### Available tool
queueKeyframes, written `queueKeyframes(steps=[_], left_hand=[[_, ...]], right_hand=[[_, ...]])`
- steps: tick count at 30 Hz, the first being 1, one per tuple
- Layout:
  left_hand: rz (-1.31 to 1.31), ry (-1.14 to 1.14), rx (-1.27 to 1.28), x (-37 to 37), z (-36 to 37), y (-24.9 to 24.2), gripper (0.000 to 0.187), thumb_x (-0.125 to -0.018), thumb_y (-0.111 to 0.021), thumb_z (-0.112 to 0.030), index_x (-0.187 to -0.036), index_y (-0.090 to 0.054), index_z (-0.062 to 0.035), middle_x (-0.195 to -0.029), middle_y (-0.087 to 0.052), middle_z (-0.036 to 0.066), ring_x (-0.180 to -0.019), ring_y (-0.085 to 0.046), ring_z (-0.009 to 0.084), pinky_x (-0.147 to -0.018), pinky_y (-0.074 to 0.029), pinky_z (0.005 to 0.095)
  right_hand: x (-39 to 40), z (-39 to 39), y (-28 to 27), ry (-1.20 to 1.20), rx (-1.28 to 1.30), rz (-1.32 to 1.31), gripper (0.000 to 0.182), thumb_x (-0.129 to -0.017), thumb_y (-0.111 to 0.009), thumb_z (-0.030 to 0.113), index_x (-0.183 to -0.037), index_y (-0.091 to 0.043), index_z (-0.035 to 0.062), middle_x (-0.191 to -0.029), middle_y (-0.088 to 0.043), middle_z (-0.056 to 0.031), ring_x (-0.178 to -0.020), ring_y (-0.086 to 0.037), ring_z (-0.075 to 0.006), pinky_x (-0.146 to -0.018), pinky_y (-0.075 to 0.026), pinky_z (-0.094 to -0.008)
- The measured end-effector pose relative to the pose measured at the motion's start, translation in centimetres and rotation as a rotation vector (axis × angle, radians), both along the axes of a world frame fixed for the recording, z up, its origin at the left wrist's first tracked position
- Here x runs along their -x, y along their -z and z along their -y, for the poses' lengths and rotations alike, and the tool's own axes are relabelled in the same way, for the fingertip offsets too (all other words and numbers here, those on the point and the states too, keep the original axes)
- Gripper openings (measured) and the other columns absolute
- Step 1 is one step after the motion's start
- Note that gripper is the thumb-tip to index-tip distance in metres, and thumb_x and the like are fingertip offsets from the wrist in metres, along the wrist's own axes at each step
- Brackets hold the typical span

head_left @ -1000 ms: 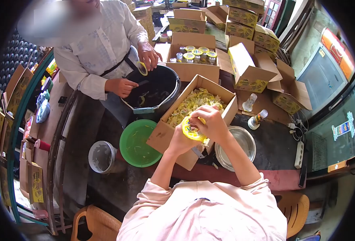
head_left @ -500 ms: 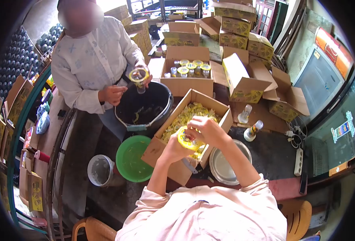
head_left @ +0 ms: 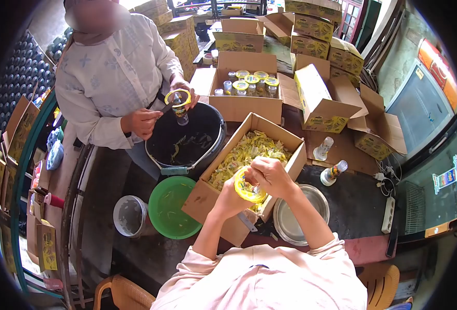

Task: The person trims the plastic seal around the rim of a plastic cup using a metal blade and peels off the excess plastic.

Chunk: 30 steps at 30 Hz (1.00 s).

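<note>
My left hand (head_left: 230, 199) holds a small jar with a yellow label (head_left: 247, 188) over the near corner of an open cardboard box (head_left: 207, 199) filled with yellow scraps. My right hand (head_left: 269, 175) rests on top of the jar, fingers pinching at its mouth. Both hands hide most of the jar.
A person in a white shirt (head_left: 109, 77) across the table holds another yellow-rimmed jar (head_left: 179, 103) over a black bucket (head_left: 187, 142). A green bowl (head_left: 174, 206), a metal bowl (head_left: 298, 217), a grey cup (head_left: 130, 216), two loose bottles (head_left: 331, 173) and boxes of jars (head_left: 246, 85) surround me.
My hands have stayed on the jar, shifting slightly. The other person lifted a jar from the bucket's rim up to both hands.
</note>
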<state>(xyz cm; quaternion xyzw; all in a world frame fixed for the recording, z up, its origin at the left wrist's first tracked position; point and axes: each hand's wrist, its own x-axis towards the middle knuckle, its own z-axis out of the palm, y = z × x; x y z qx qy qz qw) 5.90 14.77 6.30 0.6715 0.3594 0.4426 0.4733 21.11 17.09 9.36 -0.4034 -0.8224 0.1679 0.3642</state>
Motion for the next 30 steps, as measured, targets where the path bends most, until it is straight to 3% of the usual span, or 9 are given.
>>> queueKeyframes(steps=[5, 8, 11, 14, 17, 18, 24, 27, 30], left_hand=[[0.004, -0.054, -0.045, -0.8, 0.1, 1.1, 0.034, -0.065, -0.072, -0.007, -0.094, -0.054, -0.0033, -0.080, -0.060, 0.007, -0.073, -0.059, 0.0186, -0.069, -0.048, 0.0291], [0.012, -0.087, -0.079, -1.2, 0.4, 1.4, 0.034, -0.065, -0.072, -0.007, -0.094, -0.054, -0.0035, -0.080, -0.060, 0.008, -0.073, -0.060, 0.0186, -0.069, -0.048, 0.0292], [-0.005, -0.072, -0.080, -1.2, 0.2, 1.0, 0.037, -0.065, -0.072, -0.007, -0.096, -0.053, -0.0033, -0.080, -0.060, 0.008, -0.073, -0.060, 0.0188, -0.069, -0.049, 0.0292], [-0.010, -0.012, 0.025, -0.3, -0.1, 1.0, 0.060, -0.062, -0.074, -0.008, -0.111, -0.039, -0.0035, -0.084, -0.059, 0.010, -0.079, -0.061, 0.0230, -0.073, -0.049, 0.0316], [-0.122, 0.012, -0.071, 0.7, -0.4, 1.1, 0.073, -0.060, -0.075, -0.010, -0.115, -0.028, -0.0046, -0.096, -0.055, 0.015, -0.091, -0.058, 0.0286, -0.080, -0.047, 0.0355], [-0.145, 0.049, 0.000, 0.9, -0.7, 1.9, 0.075, -0.058, -0.076, -0.013, -0.113, -0.026, -0.0051, -0.107, -0.049, 0.019, -0.101, -0.053, 0.0338, -0.087, -0.043, 0.0382], [-0.135, 0.039, -0.068, 1.3, -0.8, 2.7, 0.075, -0.059, -0.075, -0.012, -0.117, -0.027, -0.0028, -0.111, -0.046, 0.020, -0.105, -0.048, 0.0373, -0.090, -0.040, 0.0404], [-0.425, -0.381, -0.363, -0.1, 0.8, 1.8, 0.082, -0.058, -0.075, -0.009, -0.125, -0.027, -0.0029, -0.115, -0.045, 0.021, -0.103, -0.051, 0.0309, -0.090, -0.041, 0.0383], [-0.254, -0.524, -0.406, -0.7, 0.8, 2.0, 0.081, -0.059, -0.077, -0.010, -0.127, -0.032, -0.0039, -0.104, -0.055, 0.019, -0.094, -0.057, 0.0317, -0.081, -0.047, 0.0379]], right_hand=[[-0.1, -0.1, 0.9, 0.058, 0.075, -0.125, 0.013, -0.080, -0.055, 0.008, -0.072, -0.055, -0.0022, -0.064, -0.052, -0.0165, -0.058, -0.053, -0.0330, -0.053, -0.042, -0.0377], [-0.4, -0.2, 1.6, 0.062, 0.127, -0.193, 0.012, -0.081, -0.057, 0.007, -0.075, -0.056, -0.0025, -0.060, -0.049, -0.0124, -0.053, -0.048, -0.0250, -0.052, -0.039, -0.0327], [-0.3, -0.1, 2.1, 0.091, 0.145, -0.264, 0.013, -0.081, -0.058, 0.008, -0.074, -0.056, -0.0024, -0.060, -0.048, -0.0118, -0.053, -0.046, -0.0241, -0.051, -0.038, -0.0320], [-1.1, -0.2, 0.8, 0.029, 0.133, 0.010, 0.024, -0.081, -0.061, 0.021, -0.071, -0.056, 0.0004, -0.063, -0.053, -0.0133, -0.060, -0.053, -0.0273, -0.056, -0.041, -0.0357], [-1.1, 0.4, -0.9, 0.016, 0.052, 0.281, 0.029, -0.081, -0.062, 0.031, -0.071, -0.058, 0.0036, -0.066, -0.056, -0.0132, -0.065, -0.056, -0.0286, -0.061, -0.044, -0.0379], [-1.1, 0.5, -0.9, 0.022, 0.042, 0.324, 0.029, -0.081, -0.061, 0.031, -0.071, -0.058, 0.0040, -0.066, -0.057, -0.0132, -0.065, -0.056, -0.0287, -0.061, -0.044, -0.0381], [-1.1, 0.6, 0.3, 0.139, -0.026, 0.380, 0.028, -0.086, -0.055, 0.029, -0.074, -0.061, 0.0051, -0.061, -0.057, -0.0138, -0.060, -0.059, -0.0303, -0.057, -0.046, -0.0401], [0.0, 1.3, 0.3, 0.286, 0.043, 0.284, 0.026, -0.086, -0.054, 0.026, -0.075, -0.061, 0.0035, -0.062, -0.058, -0.0170, -0.058, -0.058, -0.0336, -0.054, -0.046, -0.0417], [1.2, 1.9, 0.3, 0.289, 0.117, 0.144, 0.025, -0.086, -0.054, 0.024, -0.075, -0.060, 0.0021, -0.062, -0.057, -0.0190, -0.059, -0.058, -0.0360, -0.055, -0.046, -0.0425]])
